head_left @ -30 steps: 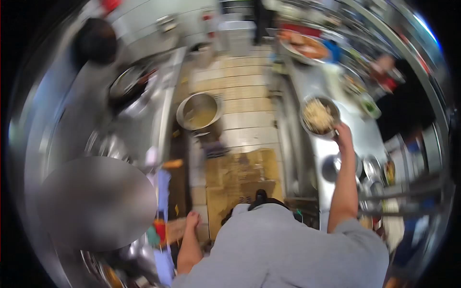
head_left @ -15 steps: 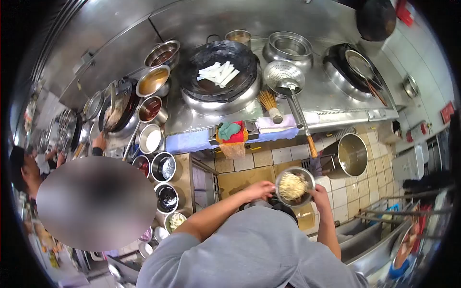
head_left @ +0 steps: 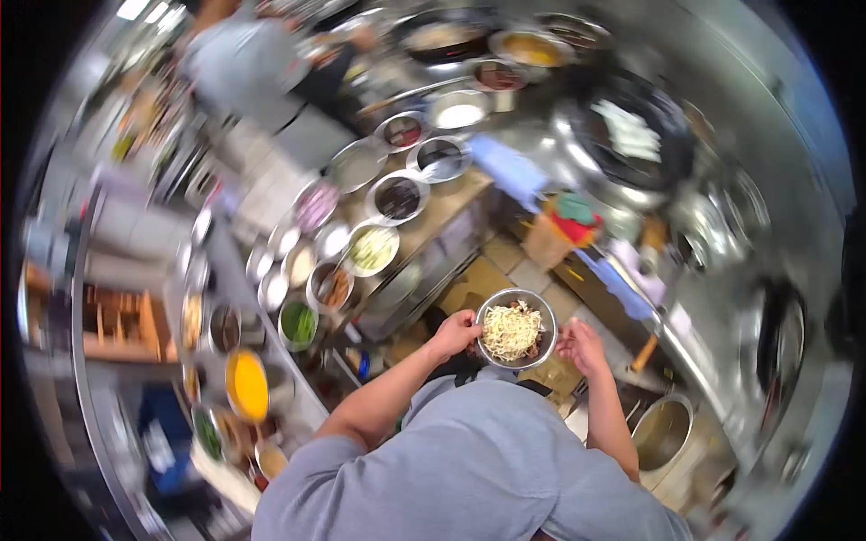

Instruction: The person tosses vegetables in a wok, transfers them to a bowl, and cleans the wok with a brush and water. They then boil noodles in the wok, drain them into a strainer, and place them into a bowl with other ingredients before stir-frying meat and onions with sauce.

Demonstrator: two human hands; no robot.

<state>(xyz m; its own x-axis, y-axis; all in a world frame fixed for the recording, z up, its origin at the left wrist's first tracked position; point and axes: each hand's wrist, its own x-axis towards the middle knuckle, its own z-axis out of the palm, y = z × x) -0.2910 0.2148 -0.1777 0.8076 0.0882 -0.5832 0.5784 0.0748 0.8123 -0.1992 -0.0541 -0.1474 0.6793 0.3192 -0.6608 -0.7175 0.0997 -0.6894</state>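
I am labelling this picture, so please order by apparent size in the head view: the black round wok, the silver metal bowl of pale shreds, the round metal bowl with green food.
1. Black wok
2. Silver bowl of pale shreds
3. Bowl with green food

the round silver metal bowl of pale shredded food had left the right-hand steel counter for a spot before the grey shirt. the bare left hand, away from it a second earlier, gripped its left rim; the bare right hand had come off. the black round wok had shifted far right in view.
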